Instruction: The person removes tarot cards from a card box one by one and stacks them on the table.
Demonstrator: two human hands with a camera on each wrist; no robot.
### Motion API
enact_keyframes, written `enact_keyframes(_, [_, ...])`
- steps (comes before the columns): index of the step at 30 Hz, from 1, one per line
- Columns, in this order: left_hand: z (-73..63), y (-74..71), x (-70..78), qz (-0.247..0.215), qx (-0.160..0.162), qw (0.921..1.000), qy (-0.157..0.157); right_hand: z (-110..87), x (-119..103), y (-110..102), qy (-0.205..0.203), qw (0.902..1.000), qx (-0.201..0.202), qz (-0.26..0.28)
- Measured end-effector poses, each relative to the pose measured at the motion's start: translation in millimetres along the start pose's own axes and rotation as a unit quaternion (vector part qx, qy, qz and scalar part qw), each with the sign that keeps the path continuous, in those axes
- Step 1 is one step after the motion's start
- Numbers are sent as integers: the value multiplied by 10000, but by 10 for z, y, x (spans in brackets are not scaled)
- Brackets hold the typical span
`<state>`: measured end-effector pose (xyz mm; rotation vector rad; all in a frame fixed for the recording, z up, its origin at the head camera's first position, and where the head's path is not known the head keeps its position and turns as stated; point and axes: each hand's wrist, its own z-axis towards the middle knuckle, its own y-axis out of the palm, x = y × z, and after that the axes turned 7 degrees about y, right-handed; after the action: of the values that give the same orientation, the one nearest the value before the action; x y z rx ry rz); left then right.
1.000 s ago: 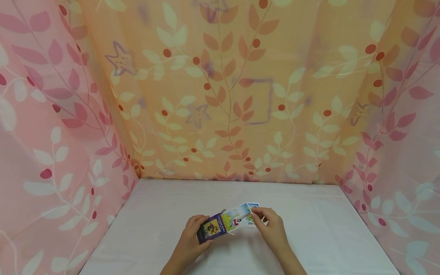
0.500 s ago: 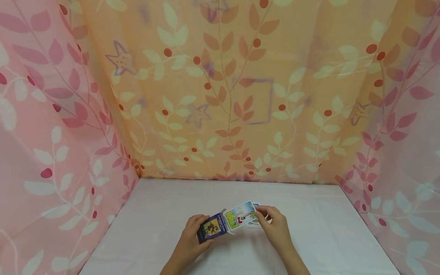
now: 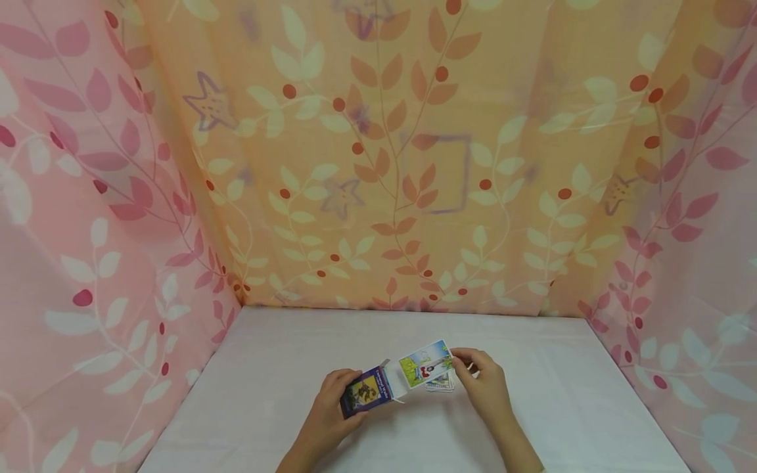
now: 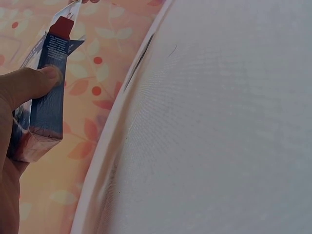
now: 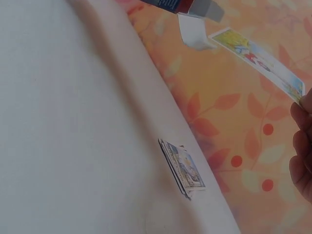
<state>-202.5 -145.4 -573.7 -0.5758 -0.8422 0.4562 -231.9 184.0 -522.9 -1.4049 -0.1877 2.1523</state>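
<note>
My left hand [image 3: 328, 410] grips a dark blue card box [image 3: 367, 392] with a yellow picture on its front, tilted up to the right. The box's top flaps stand open; in the left wrist view the thumb presses its narrow side [image 4: 48, 92]. My right hand [image 3: 485, 384] pinches one end of a picture card [image 3: 426, 364], printed with a green, blue and red scene. The card is just outside the box mouth, apart from it. Below lies a small pile of cards [image 5: 184, 168] on the table, partly covered by the held card in the head view.
A white cloth-covered table [image 3: 284, 341] lies beneath the hands. Leaf-patterned curtains stand around it: an orange one [image 3: 378, 243] at the back and pink ones [image 3: 106, 263] at the sides.
My right hand has moved right and slightly up, drawing the card away from the box until a gap shows between them. The left hand and box have stayed nearly still.
</note>
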Motion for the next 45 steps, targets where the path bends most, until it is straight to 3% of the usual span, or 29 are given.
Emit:
enact_keyframes(16, [5,-6,9,-97,47,9999,19,198,212,-92,-32,9997,-98,-229])
enact_keyframes(33, [8,-14,24,-212,42,9998,-37,538,335,-54,240,9929,-1007,-588])
enact_keyframes(45, [13,-27,42,-179,-93,9997,-163,659,381,33,336,9864,-1476,-646])
